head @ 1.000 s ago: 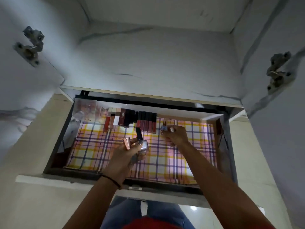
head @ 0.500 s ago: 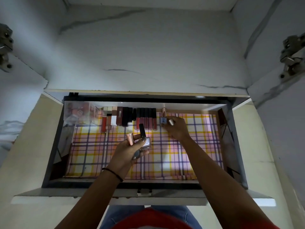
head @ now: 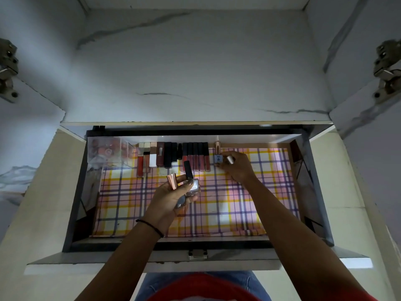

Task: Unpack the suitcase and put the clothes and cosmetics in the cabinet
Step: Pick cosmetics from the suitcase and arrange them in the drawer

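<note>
My left hand point(head: 173, 198) held bottles point(head: 193, 185) over the drawer point(head: 317, 192); my right hand point(head: 237, 169) pinched a small bottle point(head: 230, 159) near the back.

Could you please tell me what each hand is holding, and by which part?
The left hand grips a cluster of nail polish bottles round their bodies, caps free. The right hand holds a rose-capped bottle, its body hidden in the fingers.

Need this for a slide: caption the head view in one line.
Right hand grips a small bottle beside the lipstick row in a lined drawer; left hand holds more bottles.
</note>
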